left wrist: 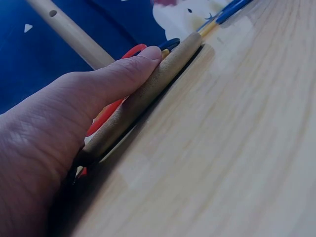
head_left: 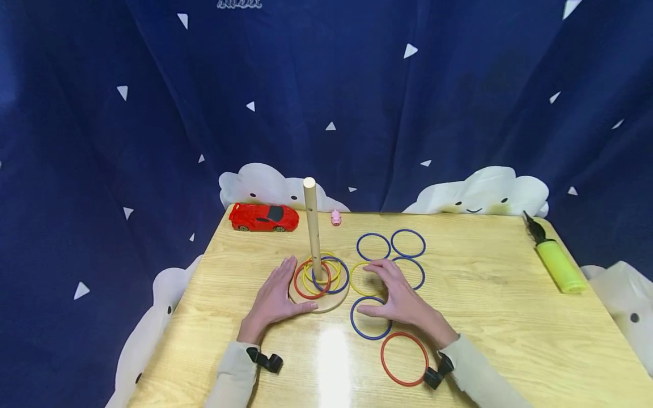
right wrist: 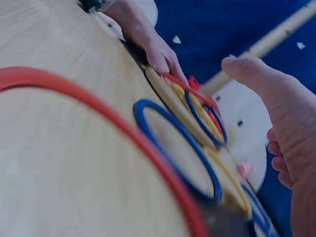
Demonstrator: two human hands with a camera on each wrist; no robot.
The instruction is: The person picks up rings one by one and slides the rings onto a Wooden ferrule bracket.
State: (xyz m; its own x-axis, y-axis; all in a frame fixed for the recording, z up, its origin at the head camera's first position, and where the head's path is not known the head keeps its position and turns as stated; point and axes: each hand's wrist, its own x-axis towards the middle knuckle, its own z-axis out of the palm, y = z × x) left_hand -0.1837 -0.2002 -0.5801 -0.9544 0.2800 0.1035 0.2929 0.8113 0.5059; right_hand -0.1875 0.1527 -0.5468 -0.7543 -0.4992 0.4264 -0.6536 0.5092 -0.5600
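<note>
A round wooden base with an upright peg [head_left: 312,226] stands left of the table's middle. Red [head_left: 295,282], yellow and blue rings lie overlapping round the foot of the peg. My left hand [head_left: 272,297] holds the left side of the base, its thumb [left wrist: 133,69] along the near rim; its fingers are hidden in the left wrist view. Over the loose rings to the right hovers my right hand [head_left: 400,297], thumb and fingers spread apart with nothing between them. Under and around it lie a yellow ring [head_left: 350,279] and several blue rings [head_left: 371,339].
Closer to the front, a loose red ring [head_left: 382,359] lies beside the right wrist. A red toy car [head_left: 264,218] and a small pink pig figure [head_left: 335,217] stand at the back edge. Far right lies a yellow-green hand pump [head_left: 561,266]. A dark blue curtain [head_left: 326,85] hangs behind.
</note>
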